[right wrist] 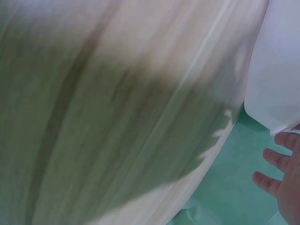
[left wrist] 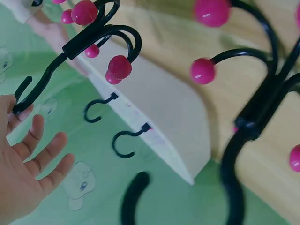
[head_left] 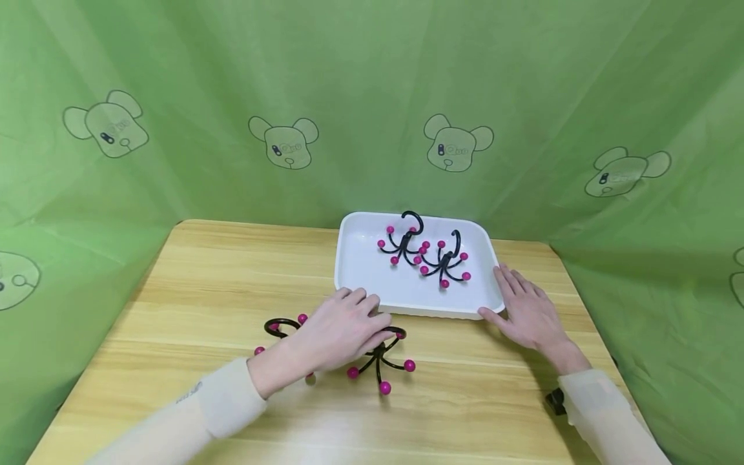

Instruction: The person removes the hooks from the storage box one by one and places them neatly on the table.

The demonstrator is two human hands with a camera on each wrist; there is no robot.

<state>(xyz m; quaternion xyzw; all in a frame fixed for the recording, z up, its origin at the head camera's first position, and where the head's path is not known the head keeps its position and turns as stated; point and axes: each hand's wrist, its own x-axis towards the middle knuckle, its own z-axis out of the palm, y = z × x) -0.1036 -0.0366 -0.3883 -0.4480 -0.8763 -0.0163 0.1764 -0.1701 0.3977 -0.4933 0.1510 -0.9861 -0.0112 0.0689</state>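
Note:
My left hand [head_left: 349,326] pinches the curved top of a black hanger hook with pink ball tips [head_left: 379,352], just in front of the white tray [head_left: 363,271]. In the left wrist view, the hook end of this hanger [left wrist: 77,44] meets the thumb and a finger, while the other fingers spread apart. Partly hidden behind the left hand and wrist is another such hanger [head_left: 283,321] on the table. Two more hangers, a left one [head_left: 405,242] and a right one [head_left: 446,260], sit inside the tray. With fingers extended, my right hand [head_left: 529,315] touches the tray's right front corner.
The wooden table [head_left: 221,271] carries everything. A green curtain [head_left: 372,77] with printed bear faces rises behind the tray and along both sides. A small black object [head_left: 555,401] shows by the right sleeve.

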